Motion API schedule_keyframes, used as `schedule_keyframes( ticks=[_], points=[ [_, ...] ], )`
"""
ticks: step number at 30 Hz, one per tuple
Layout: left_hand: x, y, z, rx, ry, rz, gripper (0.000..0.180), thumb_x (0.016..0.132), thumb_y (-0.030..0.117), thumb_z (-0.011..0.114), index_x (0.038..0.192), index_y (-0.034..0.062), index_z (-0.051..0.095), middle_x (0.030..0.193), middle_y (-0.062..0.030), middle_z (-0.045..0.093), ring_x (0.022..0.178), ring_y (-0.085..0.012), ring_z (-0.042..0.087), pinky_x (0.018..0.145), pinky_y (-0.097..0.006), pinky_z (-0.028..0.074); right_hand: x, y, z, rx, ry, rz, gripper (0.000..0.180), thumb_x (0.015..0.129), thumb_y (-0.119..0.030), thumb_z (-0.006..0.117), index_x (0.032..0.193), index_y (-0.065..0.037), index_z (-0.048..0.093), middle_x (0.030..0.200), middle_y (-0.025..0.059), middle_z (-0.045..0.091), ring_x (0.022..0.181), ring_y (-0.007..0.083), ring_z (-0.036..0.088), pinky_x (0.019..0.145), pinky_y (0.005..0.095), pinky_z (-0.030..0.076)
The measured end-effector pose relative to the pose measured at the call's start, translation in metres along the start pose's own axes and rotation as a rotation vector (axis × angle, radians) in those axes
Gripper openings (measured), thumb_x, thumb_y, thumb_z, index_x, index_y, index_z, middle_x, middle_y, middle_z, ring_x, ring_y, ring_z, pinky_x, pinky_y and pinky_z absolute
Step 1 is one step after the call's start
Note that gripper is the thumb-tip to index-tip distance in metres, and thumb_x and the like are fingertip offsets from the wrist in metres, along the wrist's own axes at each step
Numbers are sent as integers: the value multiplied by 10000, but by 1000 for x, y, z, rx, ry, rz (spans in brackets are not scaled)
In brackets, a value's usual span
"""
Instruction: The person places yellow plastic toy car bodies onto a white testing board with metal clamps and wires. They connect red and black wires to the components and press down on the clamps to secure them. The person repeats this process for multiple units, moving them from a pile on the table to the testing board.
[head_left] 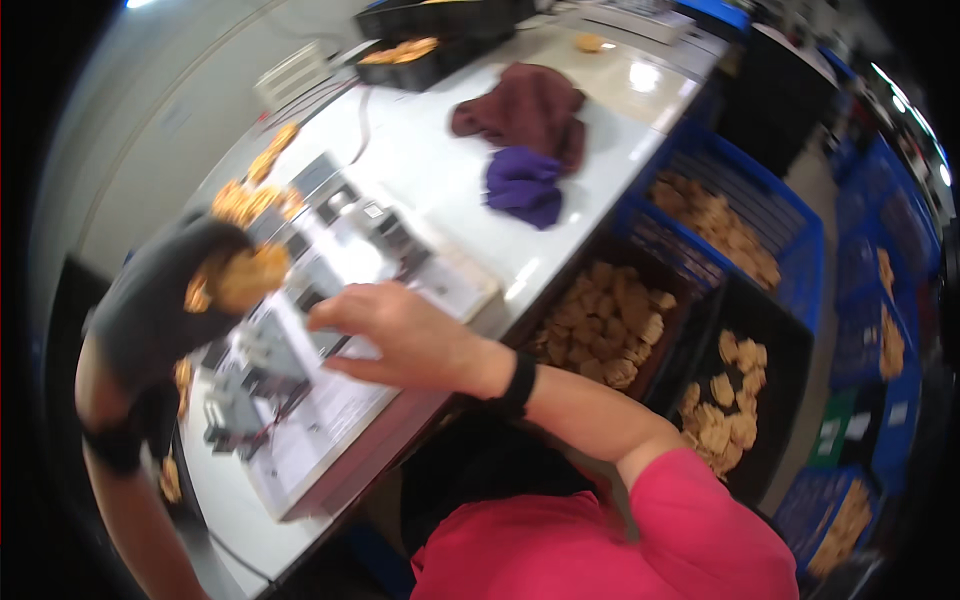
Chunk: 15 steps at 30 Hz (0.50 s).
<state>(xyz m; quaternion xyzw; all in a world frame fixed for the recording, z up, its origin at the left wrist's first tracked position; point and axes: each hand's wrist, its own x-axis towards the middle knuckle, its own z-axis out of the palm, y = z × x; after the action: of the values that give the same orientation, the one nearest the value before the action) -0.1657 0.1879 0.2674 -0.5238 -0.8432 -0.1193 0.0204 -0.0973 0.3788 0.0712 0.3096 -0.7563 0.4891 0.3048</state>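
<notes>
My left hand [170, 295], in a grey glove, is closed around a blurred orange-tan piece [250, 280] at the left of a bench fixture. My bare right hand [405, 335] hovers over the middle of that fixture, thumb and forefinger apart, with nothing visible between them. The fixture is a pale board [350, 430] on a reddish-brown base, carrying several grey metal clamp-like blocks [265, 355]. More blocks [385, 235] stand beyond my right hand. Motion smears the small details, and the glove hides part of the held piece.
Orange-tan pieces [245, 200] are heaped behind the fixture on the white table [430, 150]. A maroon cloth [525, 110] and a purple cloth [522, 188] lie farther right. Blue crates [790, 210] and a black bin [785, 400] of tan pieces stand right of the table.
</notes>
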Motion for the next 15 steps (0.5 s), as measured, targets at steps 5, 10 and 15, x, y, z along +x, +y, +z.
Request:
schedule_keyframes(
  ticks=[5,10,15],
  points=[
    [-66,102,2,-154,2,-268,495,684,-111,697,1143,15,565,1081,-92,562,1058,-190,552,966,-324,440,-26,-38,13,181,223,-149,725,713,-189,855,1303,-54,455,1303,155,527,1204,354,524,1018,432,426],
    [-75,119,26,-410,-328,-75,510,806,16,763,1273,22,558,1298,-178,576,1189,-326,570,988,-393,468,-108,-73,-5,371,214,135,706,765,-154,857,1316,-65,424,1357,158,512,1154,297,595,954,380,498],
    [-77,128,103,-560,-356,-131,563,711,-9,765,1235,5,559,1154,-158,587,1043,-304,624,888,-372,506,-156,-98,-25,491,-78,460,552,836,-120,804,1306,-77,517,1308,109,605,1072,207,666,890,318,544]
  ],
)
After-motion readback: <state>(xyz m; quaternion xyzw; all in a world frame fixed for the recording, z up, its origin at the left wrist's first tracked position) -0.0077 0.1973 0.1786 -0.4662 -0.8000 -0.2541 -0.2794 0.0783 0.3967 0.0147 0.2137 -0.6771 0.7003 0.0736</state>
